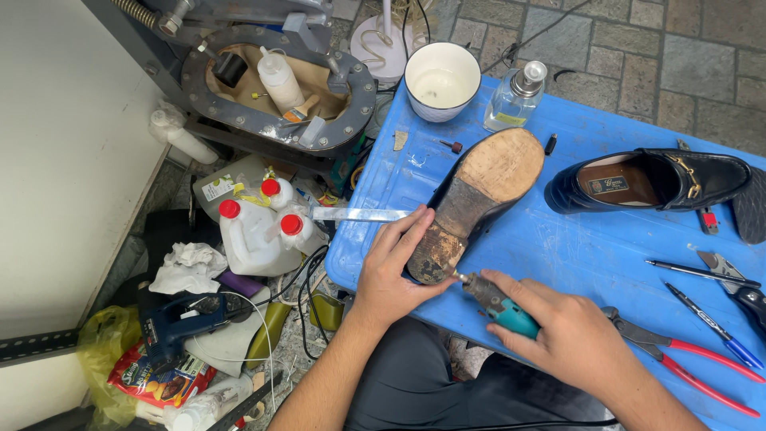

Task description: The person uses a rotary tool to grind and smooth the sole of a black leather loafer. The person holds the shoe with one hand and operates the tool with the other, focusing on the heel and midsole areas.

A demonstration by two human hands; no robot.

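Head view shows us at a blue table (574, 247), working on the sole of an upturned black shoe (479, 199). Our left hand (395, 267) cups the heel end, fingers wrapped along its near edge and thumb against the side, pressing the shoe down on the table. Our right hand (562, 335) is closed around a small teal rotary tool (499, 302), whose tip touches the worn heel patch right beside our left thumb. We judge the step in hand to be grinding or roughening the old heel surface; the forepart of the sole looks pale and already scuffed, the heel darker. The next move, in our judgement, calls for a steady hold on the shoe and a light, controlled pass of the tip, since the bit runs very near our left fingers.

The shoe lies diagonally, toe pointing away from us, its heel inside our left grip. A second black loafer (654, 182) rests upright to the right, well apart. Red-handled pliers (686, 363) lie just beside our right wrist, and a white bowl (441, 80) stands at the far edge.
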